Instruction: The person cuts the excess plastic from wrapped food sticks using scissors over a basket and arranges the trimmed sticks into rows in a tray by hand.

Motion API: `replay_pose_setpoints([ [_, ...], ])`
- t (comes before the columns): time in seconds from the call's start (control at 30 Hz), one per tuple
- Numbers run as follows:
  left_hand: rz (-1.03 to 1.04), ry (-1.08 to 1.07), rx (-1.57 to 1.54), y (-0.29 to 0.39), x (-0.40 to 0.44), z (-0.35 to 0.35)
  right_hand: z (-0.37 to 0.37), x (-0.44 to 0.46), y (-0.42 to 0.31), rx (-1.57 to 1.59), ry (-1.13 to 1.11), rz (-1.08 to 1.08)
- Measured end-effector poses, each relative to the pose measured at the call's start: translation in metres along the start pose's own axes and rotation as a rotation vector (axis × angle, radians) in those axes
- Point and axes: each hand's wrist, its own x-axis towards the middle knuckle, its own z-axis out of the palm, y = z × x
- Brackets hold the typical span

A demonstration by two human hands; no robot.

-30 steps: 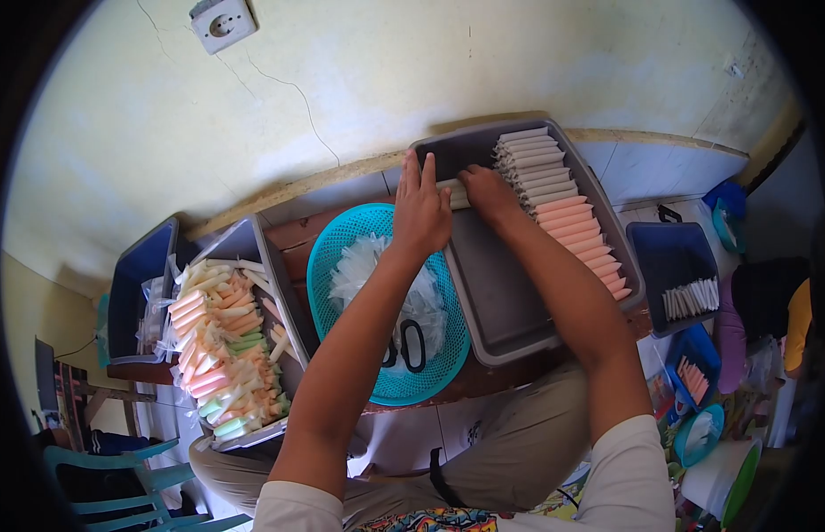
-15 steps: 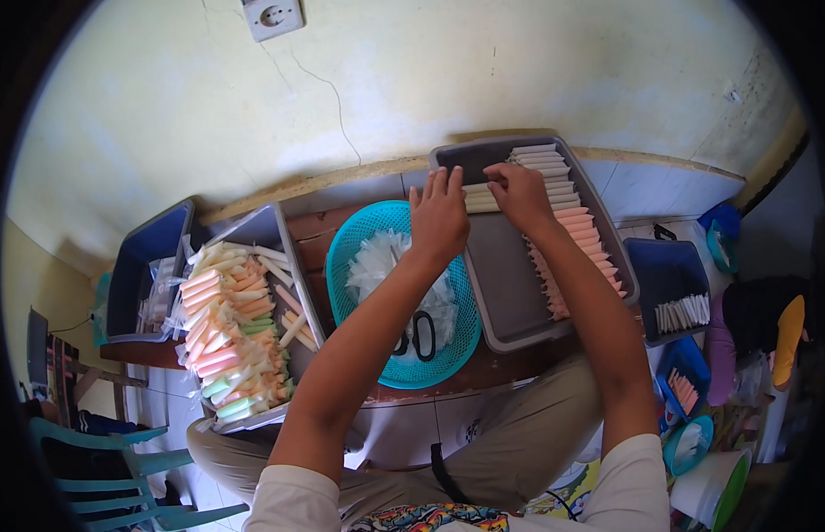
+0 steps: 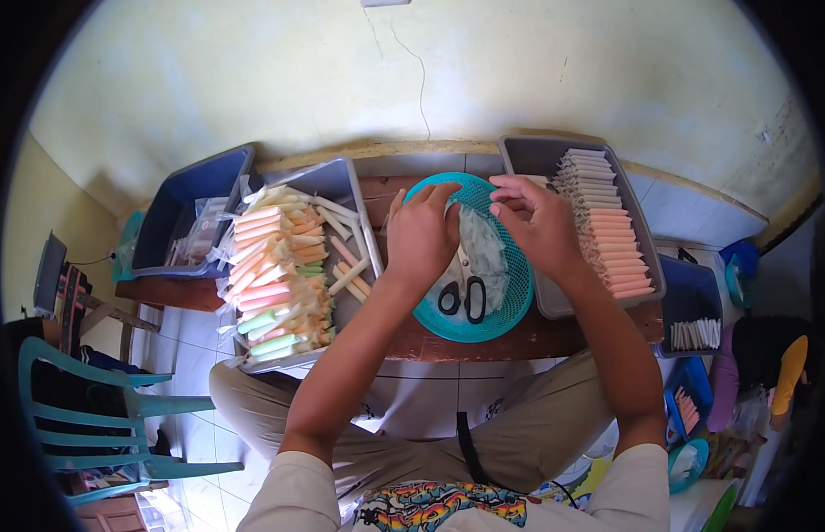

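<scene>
My left hand (image 3: pixel 421 232) is over the left side of a teal mesh basket (image 3: pixel 517 301), fingers apart and bent downward, with nothing visible in them. Inside the basket lie clear plastic wrappers (image 3: pixel 483 244) and black-handled scissors (image 3: pixel 474 300). At the basket's right rim hovers my right hand (image 3: pixel 544 226), its thumb and fingers apart and no item showing between them. Right of it, a grey tray (image 3: pixel 559 297) holds rows of plastic-wrapped sticks, whitish ones (image 3: pixel 590 177) behind pink ones (image 3: pixel 621 253). My right hand hides part of this tray.
Another grey tray (image 3: pixel 352 186) on the left holds a heap of coloured sticks (image 3: pixel 271 275), orange, pink, green and cream. Beyond it stands a dark blue bin (image 3: pixel 160 244). A smaller blue bin (image 3: pixel 696 293) sits at the right. A teal chair (image 3: pixel 93 412) is at lower left.
Both hands have come away from the whitish sticks in the right tray, back toward the basket. The camera view has turned left, so the trays appear shifted right.
</scene>
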Motion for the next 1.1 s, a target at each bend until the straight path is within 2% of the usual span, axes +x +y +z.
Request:
replay_pose_setpoints([
  [0.27,-0.087,-0.019,0.073,-0.055,-0.031,-0.090,0.063,-0.007,-0.044,0.085,-0.130,-0.131],
  [0.43,-0.192,-0.048,0.095,-0.095,-0.042,-0.127,0.110,0.001,-0.056,0.113,-0.158,-0.173],
  [0.53,-0.188,-0.057,0.121,-0.116,-0.046,-0.141,0.138,0.009,-0.063,0.090,-0.209,-0.184],
  [0.7,-0.114,-0.062,0.101,-0.147,-0.050,-0.147,0.192,0.024,-0.062,0.071,-0.206,-0.133],
  [0.8,-0.223,-0.059,0.082,-0.161,-0.051,-0.148,0.220,0.029,-0.053,0.020,-0.207,-0.148],
  [0.87,-0.206,-0.074,0.062,-0.169,-0.052,-0.148,0.237,0.030,-0.044,0.041,-0.129,-0.185],
  [1.1,-0.208,-0.051,0.043,-0.176,-0.052,-0.144,0.265,0.047,-0.031,-0.028,-0.154,-0.156],
])
